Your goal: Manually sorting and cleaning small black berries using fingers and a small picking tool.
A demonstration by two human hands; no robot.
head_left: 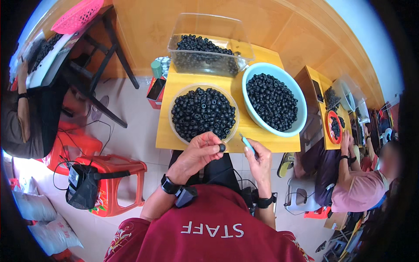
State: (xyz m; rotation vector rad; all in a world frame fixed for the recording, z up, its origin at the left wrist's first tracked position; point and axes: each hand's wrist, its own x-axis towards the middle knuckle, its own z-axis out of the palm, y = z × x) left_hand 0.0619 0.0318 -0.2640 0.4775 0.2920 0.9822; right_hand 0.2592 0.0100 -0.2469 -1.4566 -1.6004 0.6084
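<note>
Orange-brown panelled wall [144, 30] above pale tiled floor [135, 109] with red plastic stools [126, 163].

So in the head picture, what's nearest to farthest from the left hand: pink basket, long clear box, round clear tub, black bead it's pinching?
From the left hand:
1. black bead: pinched in it
2. round clear tub: just ahead
3. long clear box: beyond that
4. pink basket: far upper left
</note>
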